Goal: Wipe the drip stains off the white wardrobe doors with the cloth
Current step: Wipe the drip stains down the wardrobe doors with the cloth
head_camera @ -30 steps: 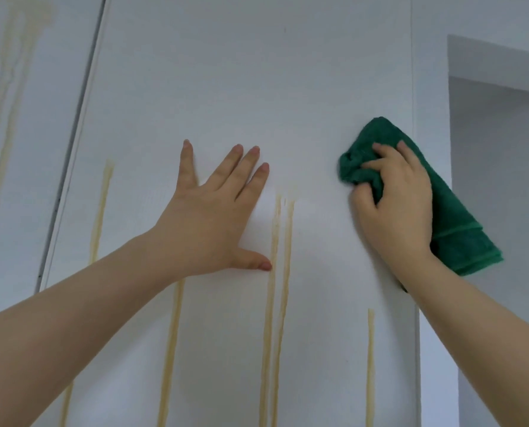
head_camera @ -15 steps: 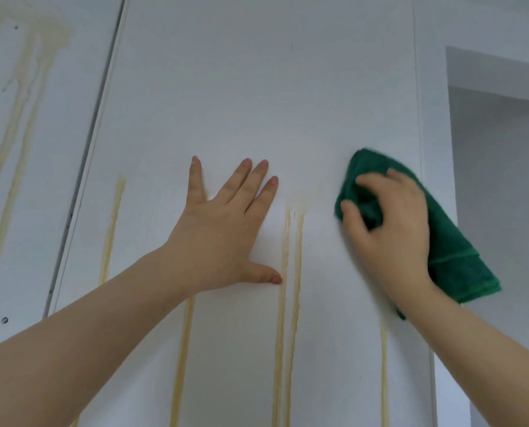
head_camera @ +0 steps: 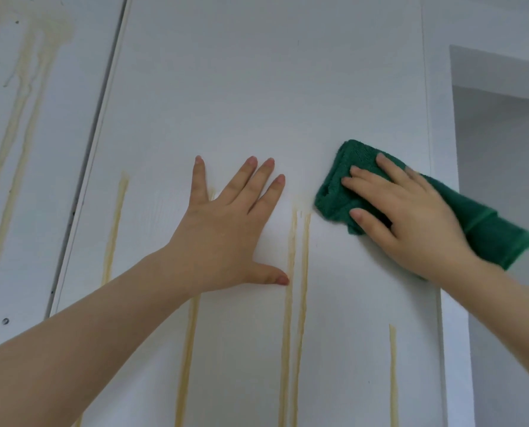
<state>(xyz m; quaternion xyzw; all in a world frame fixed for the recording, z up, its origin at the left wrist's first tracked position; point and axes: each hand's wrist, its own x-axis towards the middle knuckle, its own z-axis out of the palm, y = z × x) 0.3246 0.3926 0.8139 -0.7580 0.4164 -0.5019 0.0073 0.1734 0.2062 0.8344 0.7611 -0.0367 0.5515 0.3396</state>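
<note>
Head view: a folded green cloth (head_camera: 337, 195) is pressed flat against a white wardrobe door (head_camera: 257, 87), right of centre. The right hand (head_camera: 411, 220) lies on top of the cloth, fingers spread over it and thumb tucked against its lower edge, gripping it to the door. The cloth's loose end trails out past the wrist toward the door's right edge. Its leading corner sits just beside the tops of two close yellow-brown drip stains (head_camera: 297, 272) that run straight down the door and out of the bottom of the picture.

The left hand (head_camera: 226, 235) is open and flat on the same door, left of the cloth, fingers spread and pointing up, holding nothing. Its thumb tip touches the nearer of the twin stains. Another streak (head_camera: 189, 349) runs down from under that wrist, one more (head_camera: 115, 226) stands further left, and a short one (head_camera: 392, 374) sits low on the right.

A dark gap (head_camera: 97, 149) separates this door from the neighbouring door (head_camera: 41, 180) on the left, which carries long, wider streaks (head_camera: 20, 118) starting from a blotch near its top. A grey recessed wall (head_camera: 503, 180) shows at far right.
</note>
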